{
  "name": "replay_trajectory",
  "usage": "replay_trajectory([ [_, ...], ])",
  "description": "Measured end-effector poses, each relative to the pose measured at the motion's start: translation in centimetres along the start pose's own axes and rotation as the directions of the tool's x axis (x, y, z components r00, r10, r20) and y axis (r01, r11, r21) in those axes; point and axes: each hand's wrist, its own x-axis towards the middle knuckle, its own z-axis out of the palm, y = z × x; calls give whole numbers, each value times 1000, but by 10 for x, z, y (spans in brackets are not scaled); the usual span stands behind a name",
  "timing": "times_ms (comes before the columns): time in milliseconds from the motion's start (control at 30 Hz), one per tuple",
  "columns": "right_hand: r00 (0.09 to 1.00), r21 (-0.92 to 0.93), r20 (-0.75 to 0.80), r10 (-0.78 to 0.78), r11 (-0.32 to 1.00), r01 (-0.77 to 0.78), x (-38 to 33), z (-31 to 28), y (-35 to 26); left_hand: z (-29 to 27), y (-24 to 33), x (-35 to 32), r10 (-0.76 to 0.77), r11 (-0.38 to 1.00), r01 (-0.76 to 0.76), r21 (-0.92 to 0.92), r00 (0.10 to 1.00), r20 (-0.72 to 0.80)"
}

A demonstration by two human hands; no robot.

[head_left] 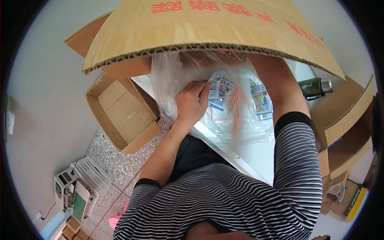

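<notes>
My left hand (191, 101) is closed, with thumb and fingers on the edge of a small clear packet (216, 82) printed in blue and white. Under it lies a wide sheet of clear plastic (200, 130) spread over a white tabletop. Loose thin pink and green sticks (236, 100) are scattered on the plastic. Further right, another blue-and-white packet (261, 100) holds green and yellow-green sticks, beside my right forearm. That forearm reaches under the flap of a large cardboard carton (208, 30), which hides my right hand.
An open cardboard box (124, 114) stands at the left. On the right are more open cartons (348, 116) and a dark green flask (314, 88) with a metal cap. At lower left, a grey machine (66, 186) sits by a white plastic crate (92, 176) on the speckled floor.
</notes>
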Motion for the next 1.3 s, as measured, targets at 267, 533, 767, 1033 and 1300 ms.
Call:
replay_trajectory([
  [267, 999, -66, -20, 46, 997, -47, -6, 8, 12, -4, -4, 3, -43, 999, 44, -25, 999, 21],
  [533, 997, -141, -53, 47, 989, -54, -18, -3, 4, -1, -8, 2, -126, 978, 122, -167, 992, -12],
  [767, 951, -824, 271, 148, 547, 149, -40, -51, 106, 6, 23, 18, -208, 860, 179, -477, 978, -8],
  [1033, 654, 372, 579, 487, 556, -743, -104, -55, -87, -4, 40, 87, -286, 467, 221, -856, 954, 90],
  [1300, 577, 589, 807, 128, -97, -803, -166, -40, -116, 23, 83, 77, -84, 689, 542, -481, 719, 690],
])
